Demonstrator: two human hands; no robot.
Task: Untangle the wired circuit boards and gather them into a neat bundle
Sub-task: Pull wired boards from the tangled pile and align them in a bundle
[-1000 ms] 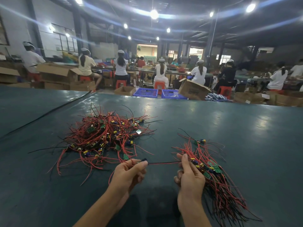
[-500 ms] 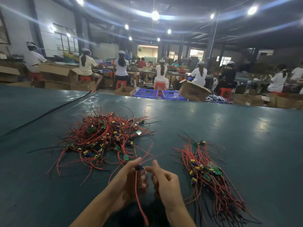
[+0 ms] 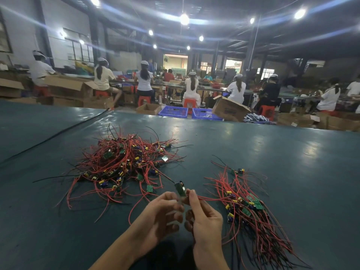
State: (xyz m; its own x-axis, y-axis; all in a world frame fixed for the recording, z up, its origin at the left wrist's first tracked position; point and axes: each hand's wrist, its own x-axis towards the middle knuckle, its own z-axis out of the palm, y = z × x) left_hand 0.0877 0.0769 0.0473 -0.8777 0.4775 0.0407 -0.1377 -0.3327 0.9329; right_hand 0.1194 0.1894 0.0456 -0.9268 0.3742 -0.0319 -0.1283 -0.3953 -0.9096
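Change since earlier frames: hands drawn together at centre, small board lifted up between them where half a second back only a wire hung; right-hand heap no longer gripped
Head view, left hand (image 3: 161,213): palm turned inward, fingers loosely curled, tips close against lower end of single circuit board (image 3: 180,189); firm pinch or mere steadying, cannot tell
Head view, right hand (image 3: 204,217): thumb and forefinger pinched on board's right edge, other fingers folded; red lead (image 3: 209,198) running off rightward from the pinch
Board position: held just above the table (image 3: 292,152), between the two heaps, long axis near upright with slight lean to the left, dark part at its top end
Tangled pile (image 3: 124,162): ahead and to the left, red and black wires crossing every way, green boards and yellow parts mixed through
Sorted bundle (image 3: 253,215): just beside right hand, to the right, wires running roughly one way, from far left to near right
Deciding relation: bundle lies rightward of held board and nearer right hand, so laying down likely calls for tipping board over to match bundle's diagonal run
Progress, as judged: larger share still in tangle
Writing: none legible on boards; dark print on cardboard box (image 3: 229,110) too blurred to read
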